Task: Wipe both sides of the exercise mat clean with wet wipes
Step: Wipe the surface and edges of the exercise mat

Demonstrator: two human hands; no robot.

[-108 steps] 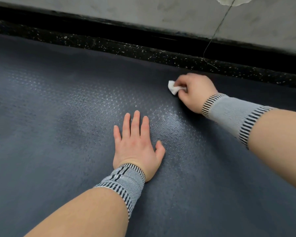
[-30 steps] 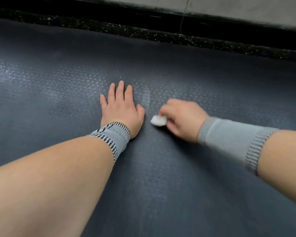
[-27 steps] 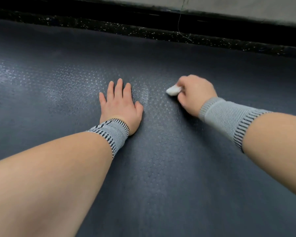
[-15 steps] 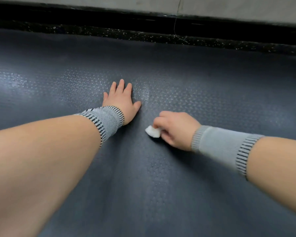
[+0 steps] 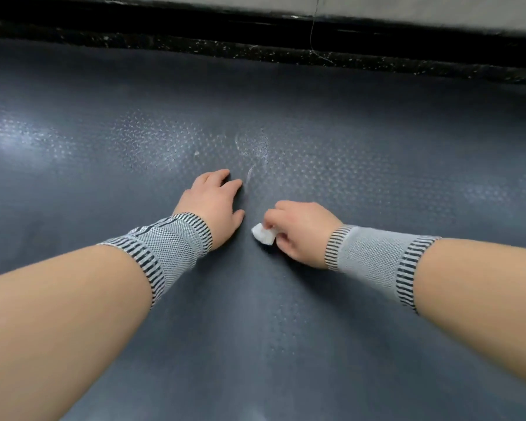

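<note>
The dark grey textured exercise mat (image 5: pixel 377 141) fills almost the whole view, with shiny damp patches across its middle. My left hand (image 5: pixel 213 202) rests palm down on the mat at centre, fingers curled a little, holding nothing. Just to its right, my right hand (image 5: pixel 301 229) pinches a small folded white wet wipe (image 5: pixel 264 234) and presses it on the mat. Both wrists wear grey striped bands.
A speckled black floor strip (image 5: pixel 255 53) runs along the mat's far edge, with a black baseboard and pale wall (image 5: pixel 407 7) behind it. A thin cord (image 5: pixel 312 34) hangs down the wall to the floor.
My right hand has wiped back and forth, far then near, and now sits close to my left hand. My left hand has drawn back toward me and its fingers have curled.
</note>
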